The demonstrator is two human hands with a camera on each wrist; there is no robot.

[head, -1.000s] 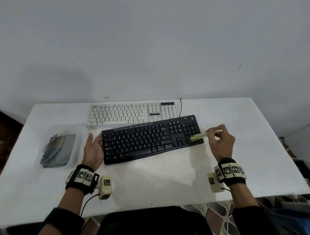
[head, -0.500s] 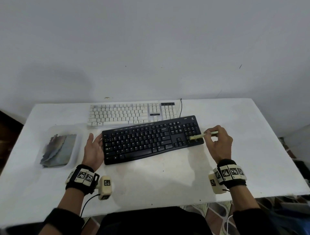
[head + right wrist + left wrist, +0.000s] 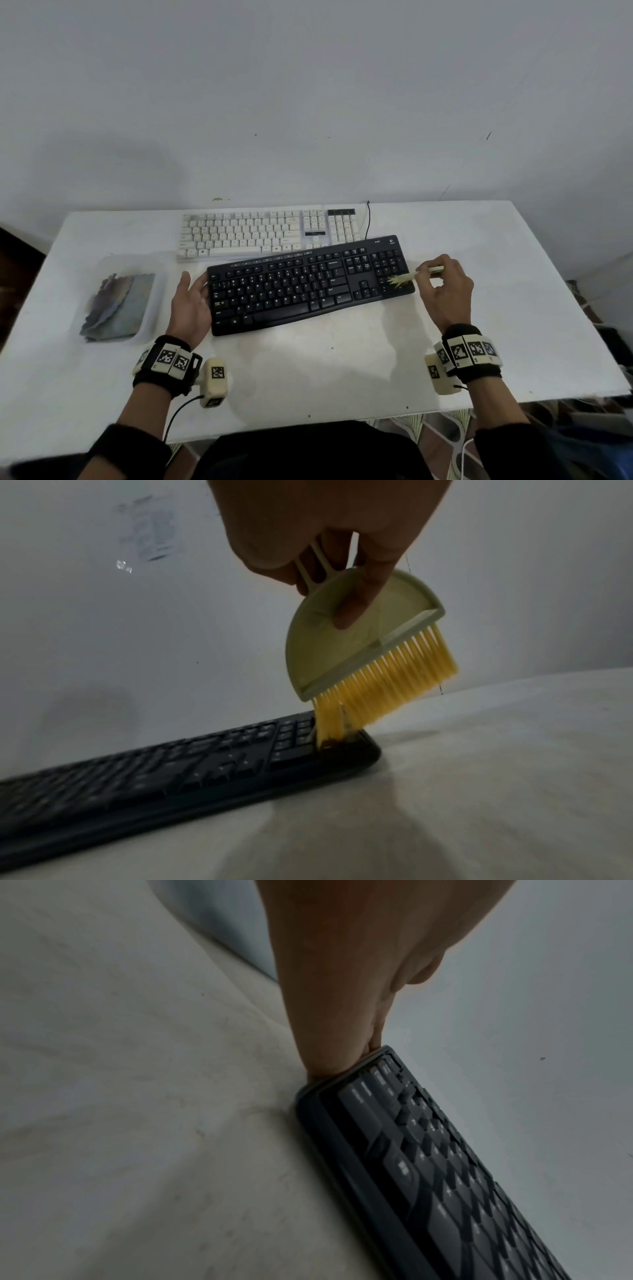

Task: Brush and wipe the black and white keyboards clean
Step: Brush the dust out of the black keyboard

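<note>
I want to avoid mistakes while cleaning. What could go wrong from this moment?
1. The brush bristles touch only the right end of the black keyboard, so dust may fall onto the table there.
2. The left hand only presses flat against the keyboard's left edge; a hard stroke might shift it.
3. The white keyboard lies close behind and could catch swept dust.

Black keyboard [image 3: 308, 287]: white key legends, partly legible, e.g. "Enter", "Caps Lock", letter rows; small logo at top right corner, unreadable. Wristbands [image 3: 471, 351] carry square black-and-white coded markers. White keyboard [image 3: 260, 233] legends too faint to read.
</note>
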